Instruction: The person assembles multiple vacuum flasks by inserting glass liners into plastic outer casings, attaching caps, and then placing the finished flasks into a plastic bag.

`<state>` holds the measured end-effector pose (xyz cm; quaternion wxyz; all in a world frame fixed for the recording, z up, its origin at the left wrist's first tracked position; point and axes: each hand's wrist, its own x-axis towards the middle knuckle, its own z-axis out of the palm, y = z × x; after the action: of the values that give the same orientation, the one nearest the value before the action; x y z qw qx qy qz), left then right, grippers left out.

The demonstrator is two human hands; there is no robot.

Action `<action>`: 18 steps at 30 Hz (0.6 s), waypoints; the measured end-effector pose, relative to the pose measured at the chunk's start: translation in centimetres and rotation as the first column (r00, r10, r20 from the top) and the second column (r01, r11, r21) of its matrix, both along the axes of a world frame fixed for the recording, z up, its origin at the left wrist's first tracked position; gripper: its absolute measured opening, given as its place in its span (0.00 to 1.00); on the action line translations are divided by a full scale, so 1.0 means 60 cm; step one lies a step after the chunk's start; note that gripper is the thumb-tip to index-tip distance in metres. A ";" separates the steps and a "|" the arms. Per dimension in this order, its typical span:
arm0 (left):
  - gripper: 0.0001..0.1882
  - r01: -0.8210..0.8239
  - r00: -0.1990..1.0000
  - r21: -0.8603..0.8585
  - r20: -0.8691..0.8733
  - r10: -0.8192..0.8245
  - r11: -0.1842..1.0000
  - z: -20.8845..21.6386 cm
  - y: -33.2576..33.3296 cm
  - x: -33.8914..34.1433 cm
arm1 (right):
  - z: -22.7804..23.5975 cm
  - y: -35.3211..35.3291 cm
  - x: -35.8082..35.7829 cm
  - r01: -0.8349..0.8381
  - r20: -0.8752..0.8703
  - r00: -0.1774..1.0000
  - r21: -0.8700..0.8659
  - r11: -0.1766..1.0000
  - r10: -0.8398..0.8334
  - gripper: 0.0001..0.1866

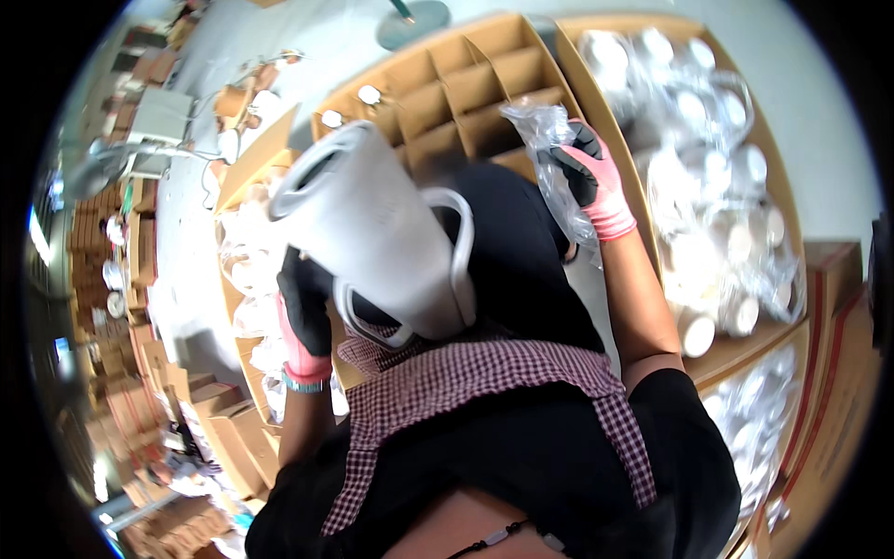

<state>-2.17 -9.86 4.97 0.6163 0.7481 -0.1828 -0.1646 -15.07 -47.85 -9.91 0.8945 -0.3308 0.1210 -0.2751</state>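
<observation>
A large white tapered plastic housing [372, 214], round and hollow at its upper end, with two loop-shaped handles or legs at its lower end, is tilted over my lap. My left hand [304, 303], in a black and pink glove, grips its left side; the fingertips are partly hidden behind it. My right hand [594, 177], gloved alike, is closed around a crumpled clear plastic bag [549, 158]. It is above the right edge of a cardboard box with dividers [438, 79].
Right of me stands a carton [633, 168] of white parts in clear bags, with another bagged batch [759, 410] nearer. An open box [244, 359] of white parts is at my left. Cardboard boxes [140, 401] crowd the far left. A green round base [414, 26] stands ahead.
</observation>
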 end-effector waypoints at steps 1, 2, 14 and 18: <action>0.32 -0.014 0.990 0.049 0.139 0.007 0.999 0.015 -0.004 0.021 | 0.054 -0.013 0.029 -0.009 0.069 0.997 -0.118 0.993 0.018 0.10; 0.32 -0.072 0.975 -0.026 0.209 0.076 0.997 0.038 -0.020 0.038 | 0.105 -0.028 0.057 -0.050 0.132 0.987 -0.279 0.959 0.090 0.11; 0.23 0.006 0.986 -0.461 -0.146 -0.082 0.887 0.111 -0.177 0.257 | 0.272 0.072 0.377 -0.179 -0.076 0.930 -0.948 0.262 0.360 0.17; 0.13 -0.170 0.936 -0.570 -0.348 -0.050 0.804 0.022 -0.168 0.304 | 0.220 0.102 0.406 -0.392 0.239 0.863 -0.241 0.888 0.445 0.16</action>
<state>16.05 -19.94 6.29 0.8458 0.4829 -0.0895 -0.2084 9.29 -41.71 3.26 0.9062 -0.3870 -0.1113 -0.1288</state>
